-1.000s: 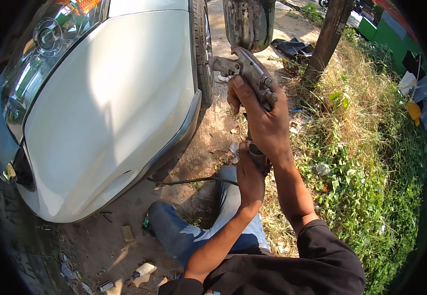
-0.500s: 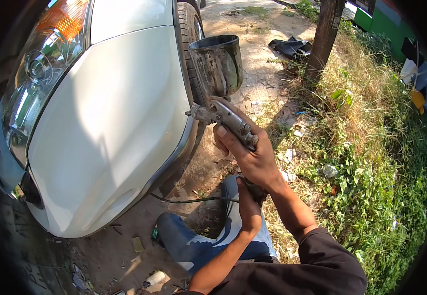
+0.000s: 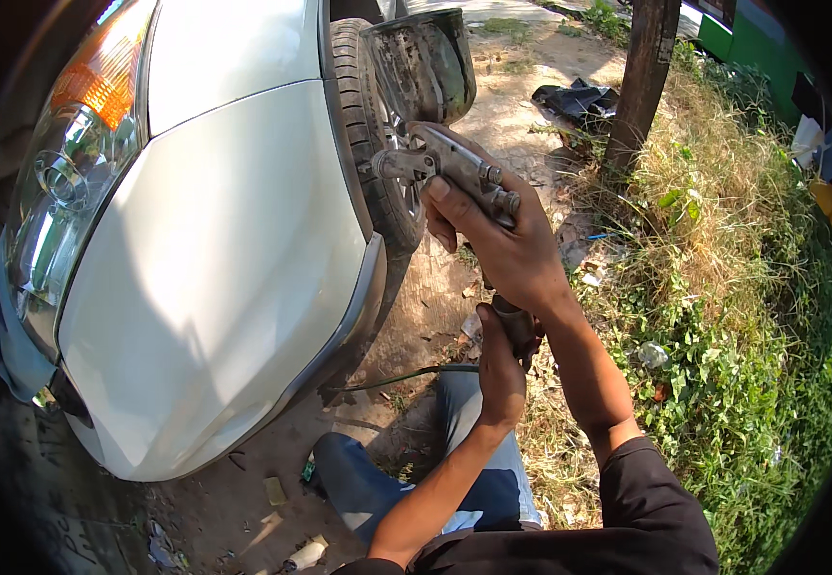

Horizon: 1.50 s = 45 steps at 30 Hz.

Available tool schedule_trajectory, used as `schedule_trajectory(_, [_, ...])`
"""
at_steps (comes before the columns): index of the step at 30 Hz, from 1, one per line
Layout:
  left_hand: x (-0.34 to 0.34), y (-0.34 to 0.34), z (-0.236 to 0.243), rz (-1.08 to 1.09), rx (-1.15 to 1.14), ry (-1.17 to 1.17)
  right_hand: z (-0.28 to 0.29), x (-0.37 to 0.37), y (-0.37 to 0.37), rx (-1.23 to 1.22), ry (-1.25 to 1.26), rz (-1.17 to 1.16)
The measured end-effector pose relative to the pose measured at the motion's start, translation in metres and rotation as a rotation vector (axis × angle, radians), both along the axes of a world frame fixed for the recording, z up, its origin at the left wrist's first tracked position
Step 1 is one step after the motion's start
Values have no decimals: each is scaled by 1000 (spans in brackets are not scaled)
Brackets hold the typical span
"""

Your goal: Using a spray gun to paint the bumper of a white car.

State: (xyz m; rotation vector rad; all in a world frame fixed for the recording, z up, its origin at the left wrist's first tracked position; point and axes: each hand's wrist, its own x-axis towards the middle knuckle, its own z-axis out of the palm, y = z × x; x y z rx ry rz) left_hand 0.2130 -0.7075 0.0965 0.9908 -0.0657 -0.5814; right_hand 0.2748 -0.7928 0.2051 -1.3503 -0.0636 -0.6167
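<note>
- So the thing we're looking at is a spray gun, held up in front of the wearer, just right of the car's pale front bumper.
- It's got a worn, dull grey metal body with scuffs and grime, plus a couple of small knobs at the back end.
- The stubby nozzle points left, in front of the tyre from where we see it. We can't tell how near the two really are.
- Up top sits a big metal cup, tilted, streaked dark and pale like old dried paint. We can't see what's inside.
- Our right hand grips the gun, thumb along its near side. It covers most of the handle, and we can't make out the trigger.
- Our left hand is wrapped around a dark fitting below that; most of its fingers are out of sight.
- A thin green hose runs in from the left and vanishes behind the left hand, so whatever joint it has is hidden.
- Further out, the headlight fades into the black fisheye rim, and the wooden post gets cut off at the top.
</note>
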Motion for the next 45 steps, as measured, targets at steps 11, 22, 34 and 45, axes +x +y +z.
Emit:
schedule_trajectory(11, [34,-30,22,-40,44,-83,25,32,-35,-83,-120,37])
schedule_trajectory(22, [49,-40,25,-15,36,-139,24,46,-44,-83,-125,15])
schedule_trajectory(34, [18,-15,-2,-64,4,-92,6,15,-26,-36,-88,76])
schedule_trajectory(45, [-42,37,-61,-12,148,-73,-29,-33,16,-8,14,123])
